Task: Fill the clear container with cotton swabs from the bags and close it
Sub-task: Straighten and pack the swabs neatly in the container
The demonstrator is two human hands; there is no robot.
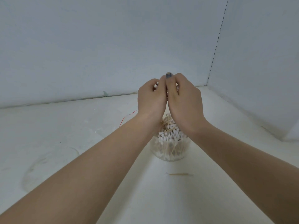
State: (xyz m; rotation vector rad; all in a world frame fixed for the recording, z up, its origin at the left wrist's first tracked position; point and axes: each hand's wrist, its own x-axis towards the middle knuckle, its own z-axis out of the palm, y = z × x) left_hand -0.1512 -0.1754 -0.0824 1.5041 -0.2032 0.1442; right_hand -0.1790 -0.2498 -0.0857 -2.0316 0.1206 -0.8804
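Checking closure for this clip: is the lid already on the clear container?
No: the clear container stands open-topped, cotton swabs heaped above its rim, under the left hand and right hand.

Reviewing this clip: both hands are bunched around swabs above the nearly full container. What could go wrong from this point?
1. The clear container already looks packed, its swabs heaped above the rim; the bundle gripped by the left hand and right hand may not fit and could spill.
2. One loose swab already lies on the table in front of the container and may be forgotten.
3. Protruding swabs would likely stop a lid seating.
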